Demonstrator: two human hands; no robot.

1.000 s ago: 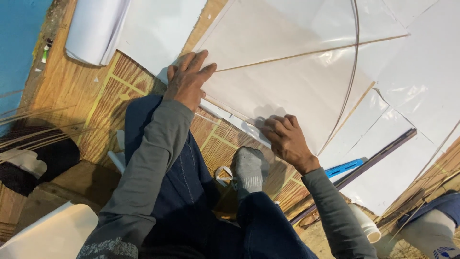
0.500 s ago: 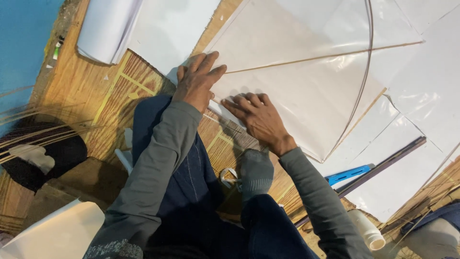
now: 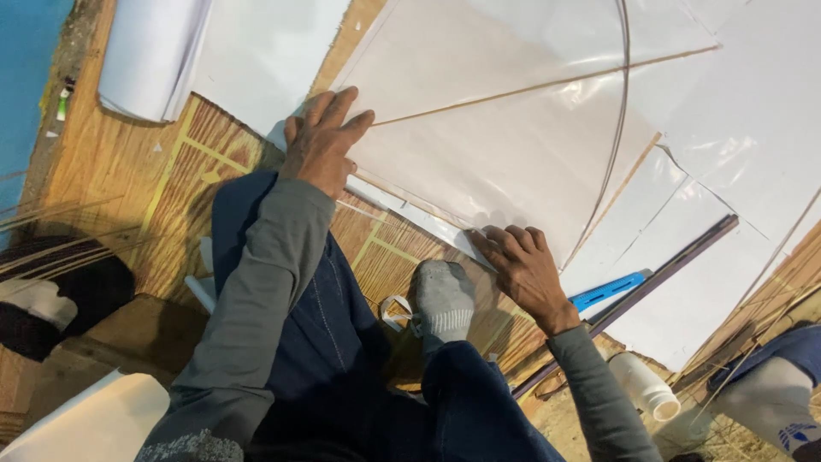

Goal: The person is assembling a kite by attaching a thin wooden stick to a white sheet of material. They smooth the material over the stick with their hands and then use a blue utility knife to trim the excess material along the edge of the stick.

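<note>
While the big cream paper kite (image 3: 513,145) lies flat across the woven mat (image 3: 171,180), the person sitting at its lower edge works along that border. A thin straight stick and a bowed one cross the kite's face. Both hands are spread wide and flat, gripping nothing. The left hand (image 3: 323,141) presses down at the kite's lower left corner; the right hand (image 3: 522,265) presses further along the same edge, fingers laid on the folded white strip (image 3: 410,210) that runs between the two. By my reckoning the hem is being smoothed and stuck down, and the next stretch would want steady, even pressure so the thin paper does not crease or tear.

Beyond the kite's right side lie loose white sheets (image 3: 753,128), then a long dark rod (image 3: 633,299) and a blue-handled tool (image 3: 609,291) just below the right hand. A rolled white sheet (image 3: 145,60) sits off the kite's upper left. A white bottle (image 3: 643,385) rests below the rod.
</note>
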